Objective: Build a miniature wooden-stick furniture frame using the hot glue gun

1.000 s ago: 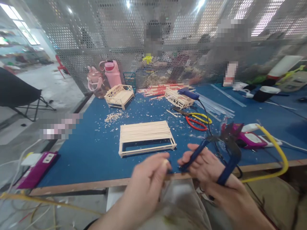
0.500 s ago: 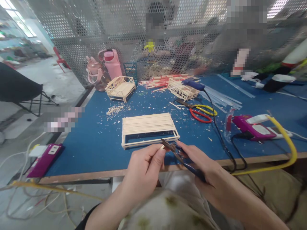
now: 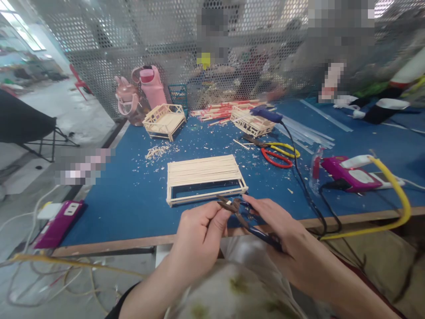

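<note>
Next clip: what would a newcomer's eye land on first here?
At the near edge of the blue table, the right hand grips blue-handled cutters while the left hand pinches at their tips. Just beyond them lies a pale wooden stick frame, and two pink bottles stand at the back left.

Just ahead of my left hand (image 3: 195, 237), the stick frame (image 3: 204, 175) blocks forward reach. Left of it, the blue table (image 3: 126, 199) is open to its edge. Beside my right hand (image 3: 282, 235), black cables (image 3: 303, 186), a yellow hose (image 3: 365, 231) and scissors (image 3: 279, 155) obstruct passage.
</note>
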Demonstrator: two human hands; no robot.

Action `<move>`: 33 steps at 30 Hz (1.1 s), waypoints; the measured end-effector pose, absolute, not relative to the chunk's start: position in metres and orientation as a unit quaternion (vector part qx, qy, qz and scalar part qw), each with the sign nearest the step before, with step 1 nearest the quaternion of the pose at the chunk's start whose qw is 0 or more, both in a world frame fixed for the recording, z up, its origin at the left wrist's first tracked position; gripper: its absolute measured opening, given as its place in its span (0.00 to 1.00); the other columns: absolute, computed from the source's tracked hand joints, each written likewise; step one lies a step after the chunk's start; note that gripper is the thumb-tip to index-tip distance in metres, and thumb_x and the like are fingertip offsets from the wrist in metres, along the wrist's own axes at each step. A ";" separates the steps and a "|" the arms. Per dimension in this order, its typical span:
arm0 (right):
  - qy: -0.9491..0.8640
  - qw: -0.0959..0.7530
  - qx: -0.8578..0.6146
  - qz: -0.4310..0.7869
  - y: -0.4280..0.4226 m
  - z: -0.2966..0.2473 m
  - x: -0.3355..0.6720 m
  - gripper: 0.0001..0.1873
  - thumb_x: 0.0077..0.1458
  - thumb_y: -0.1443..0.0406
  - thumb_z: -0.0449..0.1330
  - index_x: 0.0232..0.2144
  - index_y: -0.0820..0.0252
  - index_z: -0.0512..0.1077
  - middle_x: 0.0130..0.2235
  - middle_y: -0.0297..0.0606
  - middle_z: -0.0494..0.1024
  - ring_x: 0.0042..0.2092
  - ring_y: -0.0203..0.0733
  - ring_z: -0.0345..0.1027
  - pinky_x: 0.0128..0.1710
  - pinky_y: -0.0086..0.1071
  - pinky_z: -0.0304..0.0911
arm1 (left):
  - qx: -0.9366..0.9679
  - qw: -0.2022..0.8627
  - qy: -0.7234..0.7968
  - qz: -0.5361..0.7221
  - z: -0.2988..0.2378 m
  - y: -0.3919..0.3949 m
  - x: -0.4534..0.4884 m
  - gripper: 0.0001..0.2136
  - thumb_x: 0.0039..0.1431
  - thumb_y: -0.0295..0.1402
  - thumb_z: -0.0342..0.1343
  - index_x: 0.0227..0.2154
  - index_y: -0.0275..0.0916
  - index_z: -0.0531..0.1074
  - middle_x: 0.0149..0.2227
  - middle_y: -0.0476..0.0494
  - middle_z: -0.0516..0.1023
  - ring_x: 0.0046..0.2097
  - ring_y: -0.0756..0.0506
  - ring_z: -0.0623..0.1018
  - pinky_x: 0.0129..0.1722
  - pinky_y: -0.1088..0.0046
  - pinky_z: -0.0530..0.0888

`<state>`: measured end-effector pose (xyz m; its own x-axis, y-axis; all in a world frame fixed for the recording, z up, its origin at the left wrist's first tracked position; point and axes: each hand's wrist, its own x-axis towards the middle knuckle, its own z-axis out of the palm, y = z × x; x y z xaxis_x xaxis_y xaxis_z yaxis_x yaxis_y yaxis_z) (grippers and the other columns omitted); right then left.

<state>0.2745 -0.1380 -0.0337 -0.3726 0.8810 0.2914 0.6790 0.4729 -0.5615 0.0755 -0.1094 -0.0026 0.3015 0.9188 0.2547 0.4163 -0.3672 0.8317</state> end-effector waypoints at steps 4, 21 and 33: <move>-0.807 0.303 -0.474 0.180 -0.138 -0.035 0.269 0.37 0.48 0.76 0.49 0.61 0.55 0.55 0.57 0.46 0.69 0.59 0.48 0.63 0.56 0.49 0.64 | 0.745 0.307 0.456 0.378 -0.003 -0.110 0.075 0.17 0.64 0.33 0.46 0.18 0.39 0.64 0.17 0.54 0.66 0.21 0.53 0.64 0.21 0.78 0.60; -0.806 0.309 -0.459 0.210 -0.123 -0.029 0.268 0.16 0.48 0.73 0.51 0.38 0.58 0.70 0.31 0.38 0.77 0.30 0.41 0.70 0.29 0.30 0.65 | 0.777 0.268 0.449 0.350 -0.003 -0.110 0.074 0.17 0.64 0.31 0.46 0.19 0.39 0.67 0.17 0.52 0.68 0.20 0.53 0.64 0.21 0.77 0.60; -0.696 0.352 -0.536 0.324 -0.118 -0.037 0.293 0.15 0.48 0.71 0.51 0.39 0.57 0.71 0.29 0.33 0.75 0.29 0.39 0.69 0.27 0.29 0.66 | 0.722 0.383 0.480 0.319 -0.004 -0.107 0.068 0.16 0.66 0.36 0.42 0.39 0.38 0.75 0.22 0.52 0.69 0.24 0.51 0.67 0.24 0.76 0.64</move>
<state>0.2933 -0.1178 -0.0369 -0.1781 0.9737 0.1423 0.5172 0.2157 -0.8282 0.0676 -0.1074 -0.0040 0.3347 0.9377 0.0933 0.4493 -0.2458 0.8589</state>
